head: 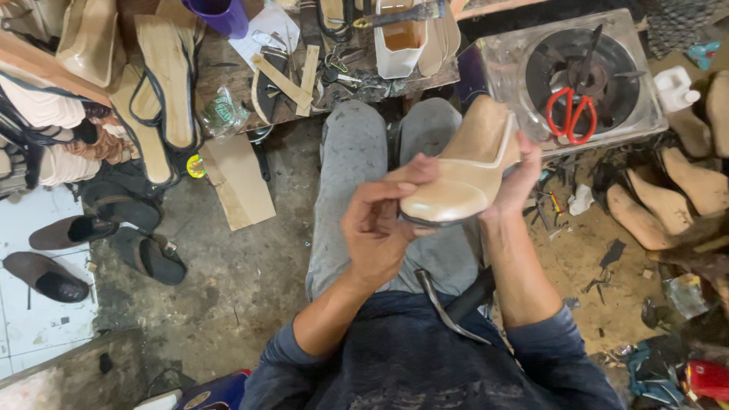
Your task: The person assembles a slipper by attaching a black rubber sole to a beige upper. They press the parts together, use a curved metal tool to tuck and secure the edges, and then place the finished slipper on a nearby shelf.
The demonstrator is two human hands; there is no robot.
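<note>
workshop floor, grey concrete, littered, beneath both hands. low wooden tabletop beyond the hands, cluttered with soles. one beige shoe held over the lap: right hand cupped around its far side, left hand pinching its near edge. one pair of red scissors on a stove beyond the right hand. one hammer on the lap.

Open floor left of the knees gives a clear pass, bounded by cardboard near the bench front edge and the sandals further left. Bench top packed with soles, strips, a white jug. Right side tight: stove carrying red scissors, wooden lasts on littered ground. A tool lies across the lap.
</note>
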